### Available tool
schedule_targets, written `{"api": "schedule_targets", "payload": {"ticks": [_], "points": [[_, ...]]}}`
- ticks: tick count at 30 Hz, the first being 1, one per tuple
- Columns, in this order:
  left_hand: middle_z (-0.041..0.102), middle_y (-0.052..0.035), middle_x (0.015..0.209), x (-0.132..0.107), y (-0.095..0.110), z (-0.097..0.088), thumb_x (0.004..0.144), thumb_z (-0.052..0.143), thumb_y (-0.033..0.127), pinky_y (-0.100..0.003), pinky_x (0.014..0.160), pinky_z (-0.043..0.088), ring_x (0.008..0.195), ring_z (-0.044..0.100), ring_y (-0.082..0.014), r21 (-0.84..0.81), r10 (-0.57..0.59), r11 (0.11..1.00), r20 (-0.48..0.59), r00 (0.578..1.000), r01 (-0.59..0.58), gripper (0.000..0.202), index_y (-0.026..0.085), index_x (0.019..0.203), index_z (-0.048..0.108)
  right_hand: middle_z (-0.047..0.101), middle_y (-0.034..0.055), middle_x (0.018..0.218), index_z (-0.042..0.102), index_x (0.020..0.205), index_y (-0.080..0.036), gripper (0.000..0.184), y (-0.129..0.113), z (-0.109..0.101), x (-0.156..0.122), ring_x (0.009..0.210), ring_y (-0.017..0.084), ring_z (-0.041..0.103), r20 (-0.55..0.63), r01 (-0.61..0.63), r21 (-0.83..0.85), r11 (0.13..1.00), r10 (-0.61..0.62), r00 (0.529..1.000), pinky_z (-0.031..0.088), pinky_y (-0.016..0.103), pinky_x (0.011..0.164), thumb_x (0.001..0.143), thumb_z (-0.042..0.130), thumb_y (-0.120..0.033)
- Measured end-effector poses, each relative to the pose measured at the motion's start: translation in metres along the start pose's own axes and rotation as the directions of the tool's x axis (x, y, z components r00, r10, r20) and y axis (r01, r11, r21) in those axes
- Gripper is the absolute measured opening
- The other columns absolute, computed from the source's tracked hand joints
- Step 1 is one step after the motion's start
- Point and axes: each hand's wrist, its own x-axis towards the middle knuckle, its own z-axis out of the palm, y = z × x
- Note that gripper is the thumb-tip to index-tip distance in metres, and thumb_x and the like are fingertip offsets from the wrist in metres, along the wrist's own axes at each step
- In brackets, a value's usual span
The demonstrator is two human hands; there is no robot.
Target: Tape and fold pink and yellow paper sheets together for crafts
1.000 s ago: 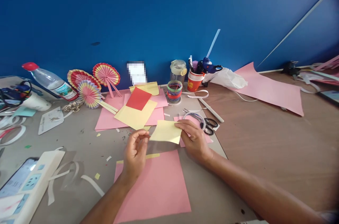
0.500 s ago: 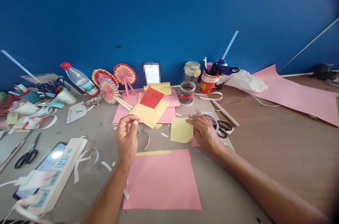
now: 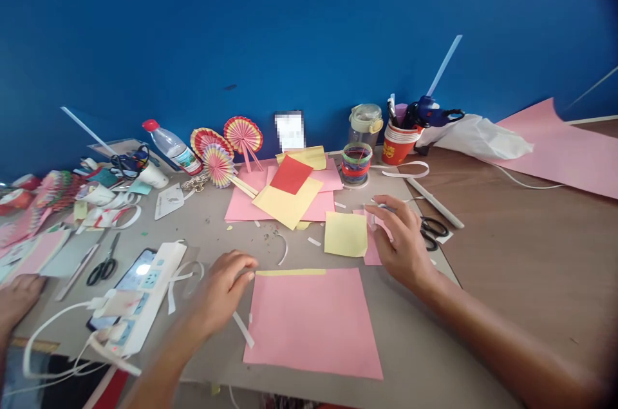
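Observation:
My left hand lies on the grey mat with its fingers stretched out and holding nothing, fingertips at the top left corner of a large pink sheet. A thin yellow strip runs along that sheet's top edge. My right hand rests with its fingers apart on a small pink piece, beside a white tape ring that it partly hides. A yellow square of paper lies flat just left of my right hand, untouched.
A pile of pink, yellow and red papers lies behind. Black scissors, a banded roll, a pen cup, paper fans, a bottle. A power strip and another person's hand are at left.
The yellow square left both hands and now lies on the mat. My left hand dropped to the table by the pink sheet. The view swung left.

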Motion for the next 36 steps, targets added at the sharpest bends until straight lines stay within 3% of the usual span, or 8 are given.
{"api": "schedule_targets", "payload": {"ticks": [4, 8, 13, 18, 21, 26, 32, 36], "points": [[0.065, -0.0026, 0.101, -0.023, -0.022, 0.002, 0.087, 0.044, 0.029, -0.030, 0.073, 0.050, 0.094, 0.062, -0.0211, 0.034, -0.090, 0.996, 0.051, 0.995, 0.088, 0.019, 0.027, 0.093, 0.062, 0.055, 0.0108, 0.116, 0.055, 0.109, -0.023, 0.033, -0.010, -0.002, -0.003, 0.108, 0.027, 0.053, 0.028, 0.071, 0.088, 0.994, -0.074, 0.997, 0.038, 0.047, 0.089, 0.083, 0.045, -0.007], [0.065, -0.0023, 0.098, -0.023, -0.025, 0.010, 0.088, 0.043, 0.031, -0.029, 0.073, 0.050, 0.090, 0.062, -0.0198, 0.004, -0.109, 0.994, -0.018, 0.994, 0.109, 0.019, 0.026, 0.092, 0.061, 0.062, 0.0080, 0.103, 0.055, 0.109, -0.023, 0.034, -0.018, 0.001, -0.006, 0.104, 0.025, 0.055, 0.056, 0.179, 0.214, 0.960, -0.195, 0.979, 0.039, 0.044, 0.088, 0.082, 0.044, -0.005], [0.064, -0.0026, 0.097, -0.018, -0.010, 0.014, 0.087, 0.043, 0.025, -0.030, 0.081, 0.050, 0.093, 0.061, -0.0191, 0.031, 0.054, 0.998, -0.017, 0.998, -0.054, 0.019, 0.026, 0.092, 0.062, 0.065, 0.0069, 0.098, 0.054, 0.110, -0.022, 0.035, -0.026, 0.001, -0.011, 0.100, 0.024, 0.055, 0.098, 0.271, 0.301, 0.914, -0.312, 0.945, 0.040, 0.044, 0.086, 0.082, 0.043, -0.002], [0.064, -0.0022, 0.097, -0.030, -0.007, 0.010, 0.089, 0.045, 0.026, -0.031, 0.078, 0.051, 0.092, 0.060, -0.0195, 0.071, 0.113, 0.991, 0.031, 0.993, -0.115, 0.017, 0.027, 0.092, 0.062, 0.065, 0.0068, 0.096, 0.054, 0.110, -0.022, 0.035, -0.026, 0.003, -0.012, 0.099, 0.024, 0.056, 0.116, 0.255, 0.314, 0.915, -0.304, 0.946, 0.040, 0.044, 0.086, 0.082, 0.043, -0.003], [0.065, -0.0027, 0.096, -0.022, -0.007, 0.017, 0.087, 0.048, 0.028, -0.031, 0.079, 0.051, 0.091, 0.062, -0.0207, 0.067, 0.175, 0.983, -0.072, 0.982, -0.170, 0.015, 0.027, 0.092, 0.063, 0.066, 0.0072, 0.093, 0.056, 0.108, -0.022, 0.033, -0.029, 0.005, -0.009, 0.095, 0.023, 0.057, 0.102, 0.248, 0.315, 0.916, -0.292, 0.951, 0.042, 0.043, 0.083, 0.083, 0.044, -0.005], [0.065, -0.0025, 0.100, 0.025, 0.030, 0.040, 0.088, 0.051, 0.035, -0.026, 0.075, 0.051, 0.089, 0.063, -0.0188, -0.019, 0.336, 0.938, -0.182, 0.924, -0.345, 0.016, 0.027, 0.096, 0.062, 0.065, 0.0103, 0.098, 0.057, 0.107, -0.019, 0.029, -0.025, -0.006, 0.008, 0.092, 0.022, 0.058, 0.114, 0.187, 0.276, 0.943, -0.226, 0.968, 0.046, 0.039, 0.078, 0.084, 0.042, -0.008], [0.064, -0.0047, 0.099, 0.052, 0.087, 0.068, 0.092, 0.044, 0.028, -0.026, 0.077, 0.051, 0.090, 0.063, -0.0185, -0.149, 0.496, 0.846, -0.136, 0.858, -0.513, 0.019, 0.024, 0.095, 0.062, 0.065, 0.0080, 0.089, 0.064, 0.093, -0.018, 0.024, 0.016, -0.060, 0.030, 0.084, 0.019, 0.061, 0.148, -0.127, 0.127, 0.984, 0.107, 0.983, 0.048, 0.032, 0.074, 0.086, 0.043, -0.010], [0.063, -0.0052, 0.097, 0.054, 0.086, 0.084, 0.093, 0.043, 0.025, -0.027, 0.076, 0.051, 0.088, 0.063, -0.0181, -0.160, 0.514, 0.828, -0.167, 0.842, -0.537, 0.019, 0.023, 0.092, 0.061, 0.065, 0.0059, 0.079, 0.066, 0.083, -0.019, 0.021, 0.029, -0.072, 0.021, 0.080, 0.019, 0.058, 0.329, -0.014, 0.017, 1.000, 0.007, 0.944, 0.047, 0.033, 0.075, 0.085, 0.046, -0.009]]}}
